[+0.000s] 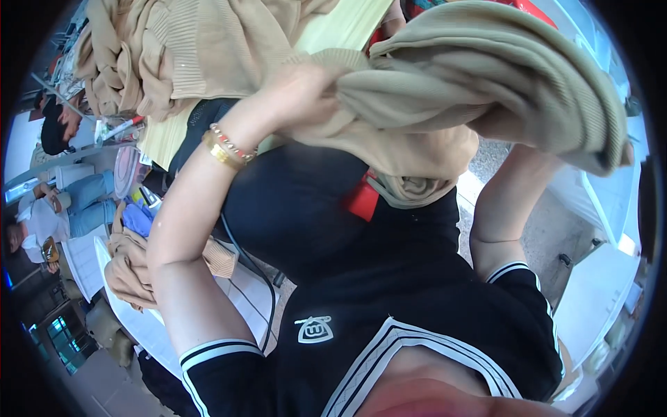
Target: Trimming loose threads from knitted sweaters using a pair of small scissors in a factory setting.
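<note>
A tan knitted sweater [486, 83] is bunched and raised in front of me, its folds spreading to the upper right and its lower part hanging over my lap. My left hand [306, 94], somewhat blurred, is closed on the sweater's left side near a ribbed band. Folds of the same sweater cover my right hand; only its wrist and forearm show below the cloth, and its fingers are hidden. Beside the hanging cloth is a small red piece [363, 200] against my dark clothing; its kind is unclear.
More tan knitwear [201, 52] is heaped on a pale yellow table [167, 139] at the upper left. Another tan garment [132, 267] lies on a white surface by my left elbow. Co-workers [59, 201] are at the far left. A white bin-like box [597, 299] stands right.
</note>
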The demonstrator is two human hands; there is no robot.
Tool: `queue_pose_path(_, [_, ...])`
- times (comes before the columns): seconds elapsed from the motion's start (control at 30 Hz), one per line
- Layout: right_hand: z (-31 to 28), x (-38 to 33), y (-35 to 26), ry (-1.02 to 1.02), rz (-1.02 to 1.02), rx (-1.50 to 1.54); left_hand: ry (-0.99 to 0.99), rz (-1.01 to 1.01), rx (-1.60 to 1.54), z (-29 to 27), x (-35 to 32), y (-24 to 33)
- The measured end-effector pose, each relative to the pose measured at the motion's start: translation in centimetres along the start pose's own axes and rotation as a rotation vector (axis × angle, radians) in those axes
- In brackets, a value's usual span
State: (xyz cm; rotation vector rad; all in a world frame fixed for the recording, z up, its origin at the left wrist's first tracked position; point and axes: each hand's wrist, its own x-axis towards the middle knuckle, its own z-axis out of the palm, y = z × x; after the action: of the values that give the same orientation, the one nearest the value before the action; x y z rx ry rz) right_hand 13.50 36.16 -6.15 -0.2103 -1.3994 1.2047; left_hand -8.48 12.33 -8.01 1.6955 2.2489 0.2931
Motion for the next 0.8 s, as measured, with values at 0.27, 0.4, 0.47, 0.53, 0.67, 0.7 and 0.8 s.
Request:
queue_pose_path(0.27, [-19.6, 0.3, 5.8, -0.306, 0.376, 0.227, -0.246, 0.105, -0.276, -6.1, -6.2, 5.5])
queue_pose_path(0.4, [-21.8, -3.3, 5.1, -0.442, 0.580, 0.362, -0.502, 0.294, -0.412, -4.7, -5.4, 7.7])
queue_pose_path(0.47, [-22.5, -3.9, 4.2, -0.527, 1.039, 0.362, -0.629, 0.287, -0.380, -3.9, -3.3, 8.3])
queue_pose_path(0.53, [-19.0, -4.8, 3.1, -0.571, 1.236, -0.179, -0.817, 0.254, -0.382, -2.8, -0.8, 8.4])
queue_pose_path(0.67, [-14.7, -6.1, 4.2, -0.799, 1.117, -0.633, -0.548, 0.236, -0.188, -0.3, 3.3, 5.9])
queue_pose_path(0.7, [-13.3, -6.9, 4.4, -0.736, 1.033, -0.527, -0.408, 0.309, -0.167, 0.3, 4.3, 5.3])
queue_pose_path(0.8, [-9.6, -8.8, 4.9, -0.722, 1.043, -0.410, -0.462, 0.129, -0.153, 2.5, 8.6, 3.9])
